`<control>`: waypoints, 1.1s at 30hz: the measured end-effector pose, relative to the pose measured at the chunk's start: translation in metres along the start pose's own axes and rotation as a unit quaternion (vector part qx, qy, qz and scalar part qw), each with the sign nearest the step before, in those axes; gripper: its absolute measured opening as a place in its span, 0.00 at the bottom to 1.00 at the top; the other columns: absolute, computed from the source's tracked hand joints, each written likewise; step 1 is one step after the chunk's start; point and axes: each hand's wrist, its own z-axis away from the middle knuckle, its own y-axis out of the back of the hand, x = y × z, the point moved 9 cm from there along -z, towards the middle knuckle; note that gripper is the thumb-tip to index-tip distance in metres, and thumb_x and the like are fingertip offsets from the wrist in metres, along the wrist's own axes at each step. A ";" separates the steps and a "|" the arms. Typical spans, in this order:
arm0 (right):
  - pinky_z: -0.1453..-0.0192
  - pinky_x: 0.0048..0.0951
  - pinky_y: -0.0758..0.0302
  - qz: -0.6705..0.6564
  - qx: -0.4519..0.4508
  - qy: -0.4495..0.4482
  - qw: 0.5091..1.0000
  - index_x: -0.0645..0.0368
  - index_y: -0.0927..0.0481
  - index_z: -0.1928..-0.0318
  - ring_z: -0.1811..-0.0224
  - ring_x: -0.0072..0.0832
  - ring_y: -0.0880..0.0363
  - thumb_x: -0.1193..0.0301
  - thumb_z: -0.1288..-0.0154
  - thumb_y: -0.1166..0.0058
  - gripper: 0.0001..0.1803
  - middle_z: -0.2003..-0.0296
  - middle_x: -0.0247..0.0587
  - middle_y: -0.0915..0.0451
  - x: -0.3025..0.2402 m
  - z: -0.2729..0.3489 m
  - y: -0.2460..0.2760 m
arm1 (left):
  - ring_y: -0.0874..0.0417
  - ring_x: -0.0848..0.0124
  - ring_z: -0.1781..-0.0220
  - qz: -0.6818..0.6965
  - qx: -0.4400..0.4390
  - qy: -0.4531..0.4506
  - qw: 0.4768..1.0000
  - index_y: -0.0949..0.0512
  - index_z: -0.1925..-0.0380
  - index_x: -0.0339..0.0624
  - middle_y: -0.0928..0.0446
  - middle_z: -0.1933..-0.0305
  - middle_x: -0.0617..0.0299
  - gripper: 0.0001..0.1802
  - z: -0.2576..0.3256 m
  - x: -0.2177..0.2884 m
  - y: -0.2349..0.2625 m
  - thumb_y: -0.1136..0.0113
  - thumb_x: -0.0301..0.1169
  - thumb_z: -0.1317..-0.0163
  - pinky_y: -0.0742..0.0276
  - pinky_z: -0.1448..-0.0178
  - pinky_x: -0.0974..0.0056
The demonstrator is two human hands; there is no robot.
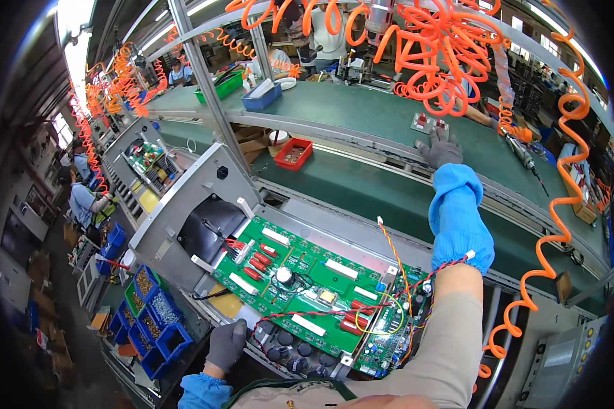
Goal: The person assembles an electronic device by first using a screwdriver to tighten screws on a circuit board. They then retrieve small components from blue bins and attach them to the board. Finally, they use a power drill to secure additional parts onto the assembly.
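Your right hand [441, 148] stretches to a small plate [430, 127] on the raised counter [361, 108]; your left hand [227, 345] is low beside the green circuit board [320, 278]
Your right fingers reach forward past the counter's front edge to the plate's near side, by its red parts; I cannot tell whether they grasp it. Your left fingers curl inward near the board's near-left corner, and whether they hold anything I cannot tell. The board lies in the grey housing [184, 199], your right forearm running past its right end. Your widest room is the green stretch leftward from the plate to the blue tray [260, 103]. Orange hoses [450, 51] crowd the space above the plate, and blue bins [177, 349] sit left of your left hand
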 end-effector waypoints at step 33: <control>0.49 0.35 0.28 -0.230 0.051 0.757 0.610 0.55 0.26 0.46 0.50 0.37 0.27 0.60 0.69 0.27 0.42 0.50 0.44 0.27 -0.178 0.395 0.241 | 0.23 0.70 0.46 0.607 -0.142 -0.114 0.773 0.33 0.41 0.37 0.25 0.46 0.58 0.32 0.010 0.191 0.063 0.37 0.36 0.45 0.27 0.43 0.65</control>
